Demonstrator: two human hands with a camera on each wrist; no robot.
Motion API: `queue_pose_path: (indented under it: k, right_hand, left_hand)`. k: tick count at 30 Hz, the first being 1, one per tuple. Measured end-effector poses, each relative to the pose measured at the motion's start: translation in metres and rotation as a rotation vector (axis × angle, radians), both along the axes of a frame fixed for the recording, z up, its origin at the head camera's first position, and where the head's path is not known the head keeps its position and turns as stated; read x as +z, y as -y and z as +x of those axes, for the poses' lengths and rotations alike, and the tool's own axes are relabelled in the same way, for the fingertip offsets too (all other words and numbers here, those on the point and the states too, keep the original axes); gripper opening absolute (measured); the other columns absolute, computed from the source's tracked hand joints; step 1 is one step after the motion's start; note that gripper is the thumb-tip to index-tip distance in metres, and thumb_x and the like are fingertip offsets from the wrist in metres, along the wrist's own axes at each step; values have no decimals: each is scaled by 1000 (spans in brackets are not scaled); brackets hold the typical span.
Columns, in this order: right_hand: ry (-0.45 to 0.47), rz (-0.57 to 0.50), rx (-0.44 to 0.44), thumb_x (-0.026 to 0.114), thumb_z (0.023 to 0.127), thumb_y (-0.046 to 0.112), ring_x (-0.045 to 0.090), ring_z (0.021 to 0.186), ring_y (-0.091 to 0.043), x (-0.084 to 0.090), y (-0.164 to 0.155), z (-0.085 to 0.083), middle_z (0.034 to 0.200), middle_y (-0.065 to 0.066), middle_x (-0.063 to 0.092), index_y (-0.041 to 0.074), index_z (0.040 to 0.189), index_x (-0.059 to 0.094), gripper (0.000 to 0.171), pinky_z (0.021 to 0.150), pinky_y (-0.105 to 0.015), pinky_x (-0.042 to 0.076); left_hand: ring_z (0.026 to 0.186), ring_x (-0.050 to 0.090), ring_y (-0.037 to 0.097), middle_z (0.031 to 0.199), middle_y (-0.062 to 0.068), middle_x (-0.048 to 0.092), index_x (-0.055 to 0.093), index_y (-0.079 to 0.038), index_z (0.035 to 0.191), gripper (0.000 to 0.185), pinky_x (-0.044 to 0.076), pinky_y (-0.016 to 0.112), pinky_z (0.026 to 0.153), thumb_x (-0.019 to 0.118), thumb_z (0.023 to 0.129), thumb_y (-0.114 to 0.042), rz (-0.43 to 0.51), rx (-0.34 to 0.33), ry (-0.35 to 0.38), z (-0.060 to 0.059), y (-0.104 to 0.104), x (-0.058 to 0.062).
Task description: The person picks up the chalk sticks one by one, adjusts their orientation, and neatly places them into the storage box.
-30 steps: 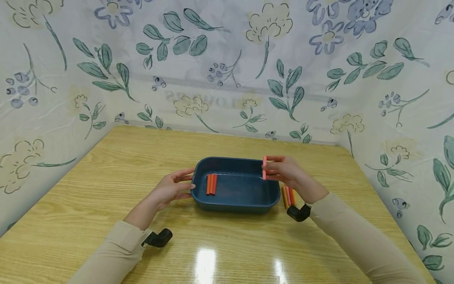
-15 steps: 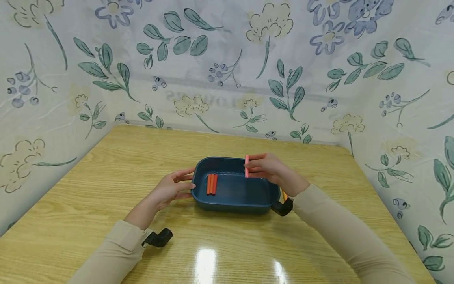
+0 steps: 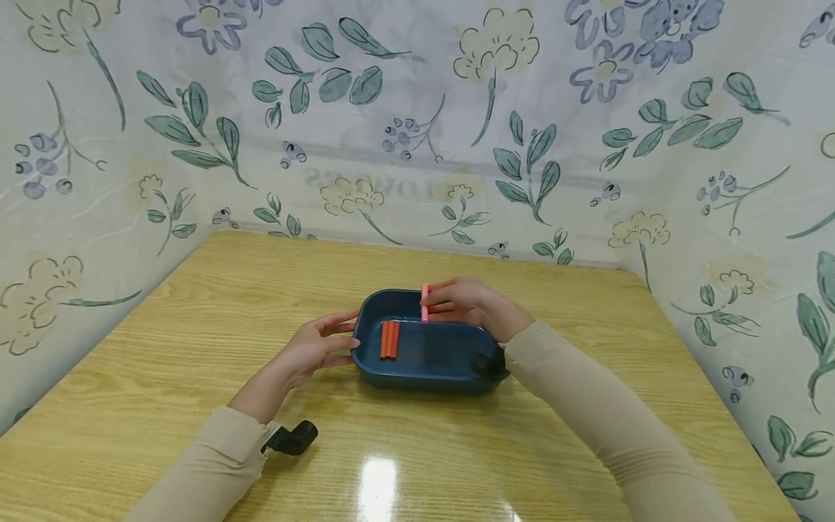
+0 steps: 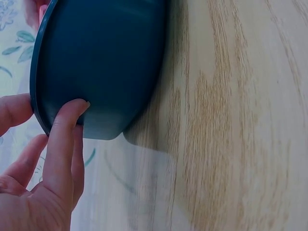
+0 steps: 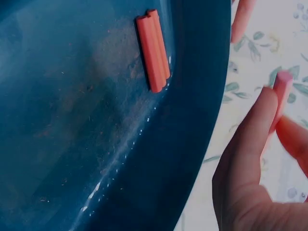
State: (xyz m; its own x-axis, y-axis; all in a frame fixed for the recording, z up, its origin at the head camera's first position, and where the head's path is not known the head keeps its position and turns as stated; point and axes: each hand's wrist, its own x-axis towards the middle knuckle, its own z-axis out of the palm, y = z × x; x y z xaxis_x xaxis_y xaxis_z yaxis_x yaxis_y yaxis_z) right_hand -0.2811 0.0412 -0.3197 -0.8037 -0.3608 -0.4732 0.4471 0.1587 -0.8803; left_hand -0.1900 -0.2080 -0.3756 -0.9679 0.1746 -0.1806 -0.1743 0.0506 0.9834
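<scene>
A dark blue rectangular dish [image 3: 450,378] stands on the table. My left hand [image 3: 318,348] rests against its left end, fingers spread and fairly straight, fingertips at the rim and outer wall. My right hand [image 3: 466,301] pinches a pink chalk stick [image 3: 425,303] between thumb and fingers. It holds the stick upright near the dish's far rim; in the right wrist view the pink stick [image 5: 281,96] sticks up past the fingertips. Several orange-red chalk sticks [image 3: 389,339] lie side by side on the dish's floor at the left; the right wrist view shows these orange-red sticks [image 5: 154,50] near the wall.
Light wood-grain table [image 3: 261,290] surrounds the dish. A floral cloth [image 3: 391,145] hangs behind and at both sides. Black wrist mounts [image 3: 293,437] stick out from both sleeves. My right sleeve [image 3: 587,406] crosses over the table at the dish's right.
My right hand has moved left across the dish with the pink chalk stick. Its arm now hides the orange and yellow sticks right of the dish. The left hand stays put.
</scene>
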Motion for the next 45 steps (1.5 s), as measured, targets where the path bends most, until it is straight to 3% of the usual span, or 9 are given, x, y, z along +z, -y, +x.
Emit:
queue_pose_path:
  k: [8, 16, 23, 34, 40, 45]
  right_hand:
    - [73, 23, 92, 60, 89, 1, 61, 84, -24, -6, 16, -9, 107, -19, 60, -8, 123, 53, 36, 79, -35, 55]
    - [176, 54, 146, 59, 88, -2, 57, 86, -26, -17, 28, -15, 100, -18, 56, -7, 105, 56, 17, 80, -36, 54]
    - [226, 90, 177, 57, 89, -5, 60, 82, -27, -29, 37, -18, 98, -20, 57, -11, 116, 53, 28, 73, -34, 56]
    - [244, 228, 168, 61, 86, -6, 64, 65, -22, -43, 42, -21, 82, -17, 60, -10, 118, 49, 35, 58, -26, 56]
    - [234, 264, 176, 63, 84, -7, 64, 64, -22, -47, 45, -20, 84, -17, 58, -8, 131, 39, 53, 60, -26, 56]
    - [217, 261, 199, 62, 83, -9, 65, 67, -23, -44, 44, -18, 88, -19, 60, -10, 122, 48, 41, 66, -29, 56]
  left_hand:
    - [98, 62, 27, 137, 26, 35, 35, -4, 143, 62, 53, 38, 81, 61, 87, 0, -10, 12, 10, 0, 1, -3]
    - [97, 62, 26, 137, 28, 34, 34, -3, 143, 62, 53, 39, 82, 61, 87, -1, -8, 4, -1, 0, 0, -1]
    - [97, 62, 27, 138, 28, 34, 33, -2, 143, 62, 53, 39, 81, 61, 88, -1, -12, 5, 1, 1, 0, 1]
    - [94, 63, 26, 138, 29, 33, 33, -1, 143, 63, 53, 38, 81, 61, 87, -1, 7, -2, -7, 0, 1, -1]
    - [94, 63, 26, 138, 29, 33, 33, -2, 143, 62, 53, 38, 81, 61, 88, -1, 8, 1, -3, 0, 1, -1]
    - [94, 63, 25, 137, 29, 33, 33, -1, 143, 62, 54, 37, 80, 61, 88, -1, 4, 1, -5, 0, 0, 0]
